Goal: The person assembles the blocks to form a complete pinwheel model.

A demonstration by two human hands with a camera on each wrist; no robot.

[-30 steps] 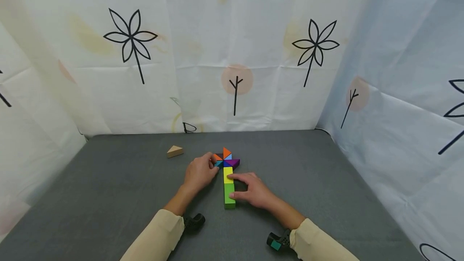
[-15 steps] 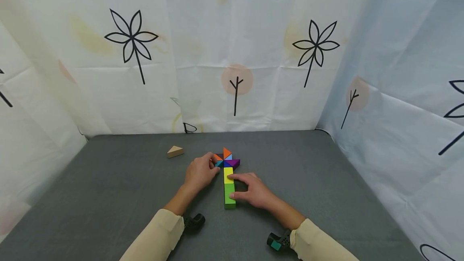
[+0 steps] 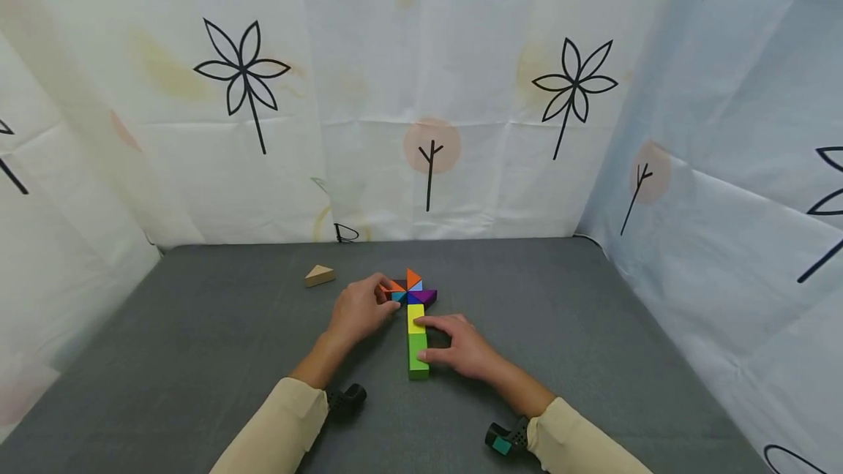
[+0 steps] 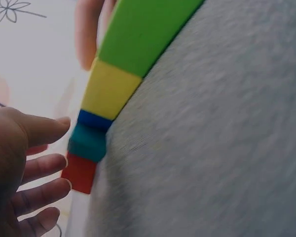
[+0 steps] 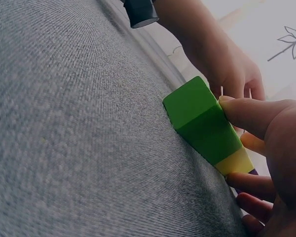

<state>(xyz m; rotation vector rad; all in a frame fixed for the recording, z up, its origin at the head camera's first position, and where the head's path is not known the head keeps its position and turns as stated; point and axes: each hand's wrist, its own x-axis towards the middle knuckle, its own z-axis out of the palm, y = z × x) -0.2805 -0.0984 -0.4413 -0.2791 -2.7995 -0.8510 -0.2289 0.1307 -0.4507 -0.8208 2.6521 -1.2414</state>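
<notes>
Small triangular blocks form a pinwheel in the head view: an orange one (image 3: 412, 280) at the top, with light blue, purple (image 3: 425, 297), dark blue and teal (image 3: 398, 297) ones around the centre. Below them a yellow block (image 3: 416, 319) and a green block (image 3: 418, 353) stand end to end like a stem. My left hand (image 3: 358, 309) hovers at the pinwheel's left side, its fingers loosely bent; in the left wrist view a teal block (image 4: 87, 143) and a red-orange block (image 4: 80, 174) lie beside the fingertips. With fingers extended, my right hand (image 3: 466, 350) touches the yellow and green blocks.
A plain wooden triangular block (image 3: 319, 276) lies at the back left of the grey tabletop (image 3: 197, 357). White cloth (image 3: 494, 189) printed with plants hangs behind and at the sides.
My left hand has drawn slightly left from the pinwheel, and more of the left orange triangle shows. The right hand and the stem blocks stay in place.
</notes>
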